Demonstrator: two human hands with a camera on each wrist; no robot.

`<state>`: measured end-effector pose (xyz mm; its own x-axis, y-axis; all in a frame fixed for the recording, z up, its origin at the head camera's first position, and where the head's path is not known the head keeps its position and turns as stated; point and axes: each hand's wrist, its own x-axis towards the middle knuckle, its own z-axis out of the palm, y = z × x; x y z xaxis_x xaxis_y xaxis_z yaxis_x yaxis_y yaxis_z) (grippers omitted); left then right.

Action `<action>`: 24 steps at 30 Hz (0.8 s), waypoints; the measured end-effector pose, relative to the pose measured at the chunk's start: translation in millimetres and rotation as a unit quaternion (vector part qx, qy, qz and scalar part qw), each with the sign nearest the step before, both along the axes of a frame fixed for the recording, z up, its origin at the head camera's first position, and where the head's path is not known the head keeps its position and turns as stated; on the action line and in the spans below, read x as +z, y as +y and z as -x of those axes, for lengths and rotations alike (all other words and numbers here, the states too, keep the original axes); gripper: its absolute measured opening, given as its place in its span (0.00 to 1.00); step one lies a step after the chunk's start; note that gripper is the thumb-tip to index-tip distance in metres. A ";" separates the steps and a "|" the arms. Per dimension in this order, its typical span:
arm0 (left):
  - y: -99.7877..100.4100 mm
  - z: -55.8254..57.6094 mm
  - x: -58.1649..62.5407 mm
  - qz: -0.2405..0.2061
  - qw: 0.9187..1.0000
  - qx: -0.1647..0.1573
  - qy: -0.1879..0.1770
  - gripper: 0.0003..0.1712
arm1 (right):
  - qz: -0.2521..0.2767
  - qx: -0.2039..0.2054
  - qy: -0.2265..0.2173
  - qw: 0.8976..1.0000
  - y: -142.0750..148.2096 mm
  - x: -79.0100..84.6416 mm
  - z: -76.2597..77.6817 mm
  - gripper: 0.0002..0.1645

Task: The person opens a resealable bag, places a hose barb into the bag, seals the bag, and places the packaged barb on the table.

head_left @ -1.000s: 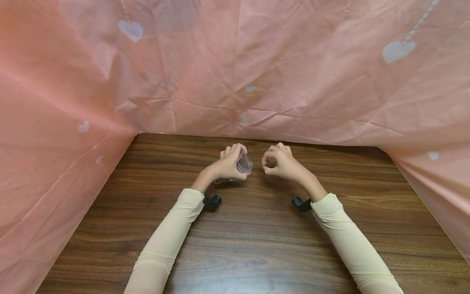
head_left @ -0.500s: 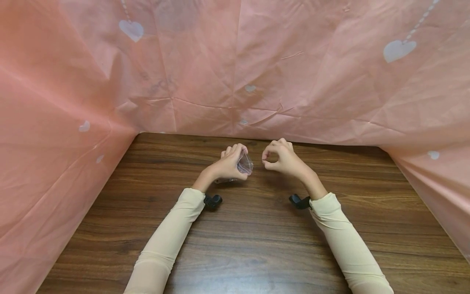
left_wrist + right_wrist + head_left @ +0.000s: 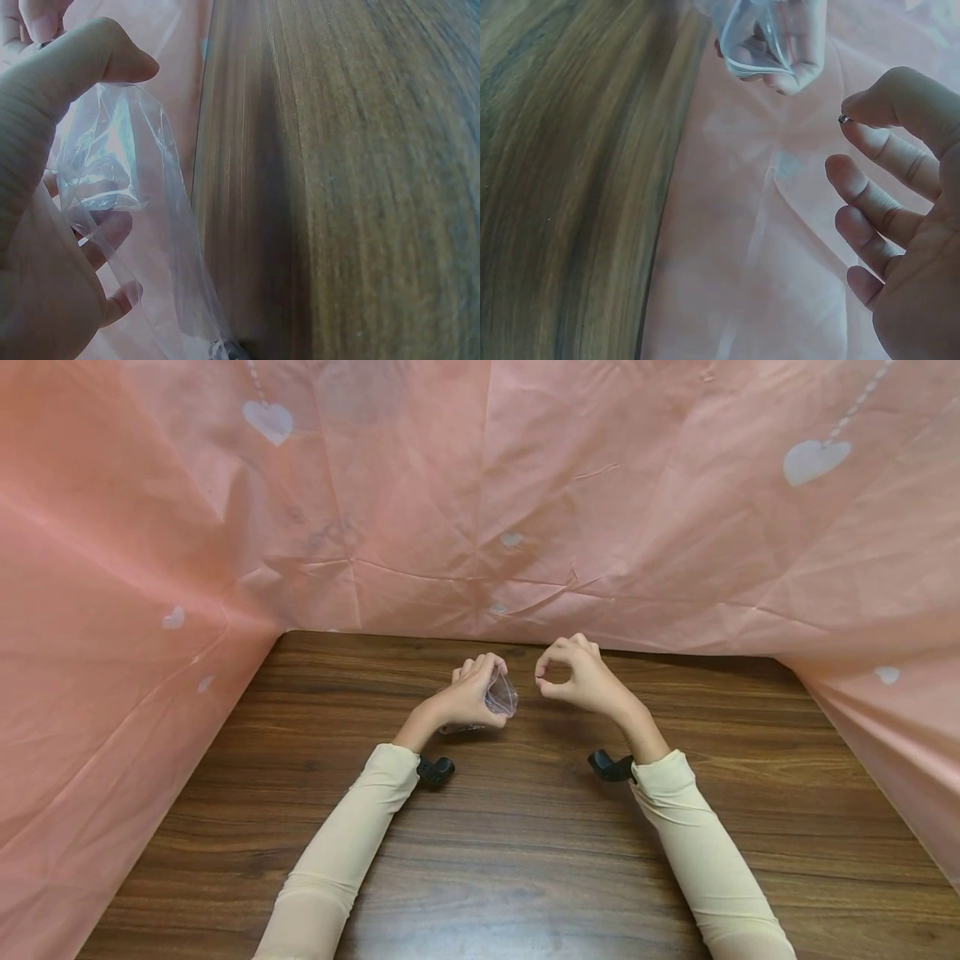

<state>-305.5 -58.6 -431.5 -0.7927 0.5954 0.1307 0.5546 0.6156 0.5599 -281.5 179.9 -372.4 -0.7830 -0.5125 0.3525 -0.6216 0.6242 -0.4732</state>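
My left hand (image 3: 465, 700) grips a clear plastic zip bag (image 3: 501, 695), its mouth held apart between thumb and fingers and facing right. Low in the left wrist view, small dark bits (image 3: 229, 349) show at the bag's bottom end; their kind is too blurred to tell. A short gap to the right of the bag, my right hand (image 3: 585, 681) pinches a tiny dark shiny metal piece (image 3: 844, 118) between thumb and index fingertips. The other right fingers are loosely bent. The fingertips hide most of that piece.
Both hands are above a dark wood-grain table (image 3: 480, 852). A pink sheet with pale hearts (image 3: 420, 518) hangs along the back and both sides. Each wrist wears a black camera mount (image 3: 437, 770).
My right hand has moved slightly away from me, toward the back sheet, still pinching the metal piece. My left hand and the bag have stayed almost still.
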 end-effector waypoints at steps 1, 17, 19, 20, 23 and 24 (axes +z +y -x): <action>0.0 -0.1 0.2 0.001 1.000 0.000 -0.001 0.45 | 0.001 0.000 0.001 1.000 -0.1 0.7 0.2 0.05; -1.0 -1.0 2.9 0.003 1.000 -0.001 0.001 0.47 | 0.026 0.008 0.009 1.000 -7.4 2.5 -2.3 0.05; -1.1 -1.0 3.0 0.004 1.000 -0.001 -0.001 0.46 | 0.028 0.010 0.013 0.999 -8.9 1.2 -2.4 0.05; -1.1 -1.2 3.1 0.005 1.000 0.000 -0.001 0.46 | 0.029 0.010 0.013 0.999 -9.7 0.6 -2.7 0.06; -1.3 -1.4 3.4 0.003 1.000 0.000 -0.002 0.46 | 0.031 0.011 0.013 0.999 -12.1 -0.9 -3.1 0.06; -1.4 -1.5 3.3 0.002 1.000 -0.001 -0.001 0.45 | 0.032 0.011 0.013 0.999 -12.9 -1.3 -3.3 0.06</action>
